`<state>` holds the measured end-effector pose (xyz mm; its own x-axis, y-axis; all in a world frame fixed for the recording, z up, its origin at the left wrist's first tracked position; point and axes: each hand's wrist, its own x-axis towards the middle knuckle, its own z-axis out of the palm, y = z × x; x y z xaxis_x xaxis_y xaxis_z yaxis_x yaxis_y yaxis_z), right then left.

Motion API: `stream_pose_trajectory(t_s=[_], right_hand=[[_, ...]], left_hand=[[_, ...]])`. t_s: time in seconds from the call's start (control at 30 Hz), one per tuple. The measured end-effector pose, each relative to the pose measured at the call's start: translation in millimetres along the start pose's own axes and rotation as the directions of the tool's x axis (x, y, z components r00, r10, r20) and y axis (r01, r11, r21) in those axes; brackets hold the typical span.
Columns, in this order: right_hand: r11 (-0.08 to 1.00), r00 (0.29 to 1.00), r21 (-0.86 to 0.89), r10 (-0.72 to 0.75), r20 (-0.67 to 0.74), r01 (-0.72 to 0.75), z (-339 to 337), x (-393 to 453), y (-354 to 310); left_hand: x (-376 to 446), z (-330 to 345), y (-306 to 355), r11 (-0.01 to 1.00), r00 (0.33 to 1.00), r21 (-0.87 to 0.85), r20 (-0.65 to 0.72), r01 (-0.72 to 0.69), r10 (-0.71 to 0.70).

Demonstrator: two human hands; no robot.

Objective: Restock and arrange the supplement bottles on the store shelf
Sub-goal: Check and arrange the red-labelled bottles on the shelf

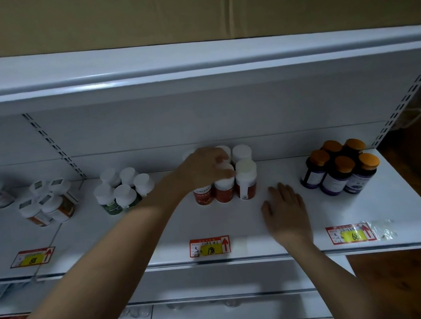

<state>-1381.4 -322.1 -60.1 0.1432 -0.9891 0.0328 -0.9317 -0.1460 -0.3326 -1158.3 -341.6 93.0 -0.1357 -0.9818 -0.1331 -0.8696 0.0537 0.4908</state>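
The left hand (205,166) rests on top of a cluster of red-labelled, white-capped plastic supplement bottles (224,187), fingers curled over the caps of the front ones; whether it truly grips one cannot be told. Just right of that cluster, the right hand (285,212) lies flat, fingers spread, on the white metal shelf (160,232). Further right stand purple bottles with orange caps (340,171); left of the left hand, green-labelled white-capped bottles (123,192).
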Motion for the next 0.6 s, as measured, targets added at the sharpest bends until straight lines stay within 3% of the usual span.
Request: stream_pose_trajectory(t_s=[0.13,0.27,0.47,0.6], right_hand=[[1.0,1.0,0.011,-0.003,-0.018,0.003,0.9,-0.4,-0.5],[1.0,1.0,0.03,-0.009,-0.029,0.01,2.9,-0.9,0.2],[0.999,1.0,0.037,-0.012,-0.018,0.013,-0.1,-0.4,1.2],[0.986,0.999,0.165,0.013,0.031,-0.018,-7.6,5.6,1.5]], left_hand=[[-0.1,8.6,-1.4,0.991,1.0,0.133,0.026,-0.011,0.008],[0.7,11.5,-0.4,0.99,1.0,0.14,-0.02,-0.001,0.004],[-13.3,-3.0,3.0,0.993,0.988,-0.116,-0.152,0.006,-0.024],[-36.4,-22.1,10.1,0.966,0.976,-0.248,-0.215,-0.067,0.013]])
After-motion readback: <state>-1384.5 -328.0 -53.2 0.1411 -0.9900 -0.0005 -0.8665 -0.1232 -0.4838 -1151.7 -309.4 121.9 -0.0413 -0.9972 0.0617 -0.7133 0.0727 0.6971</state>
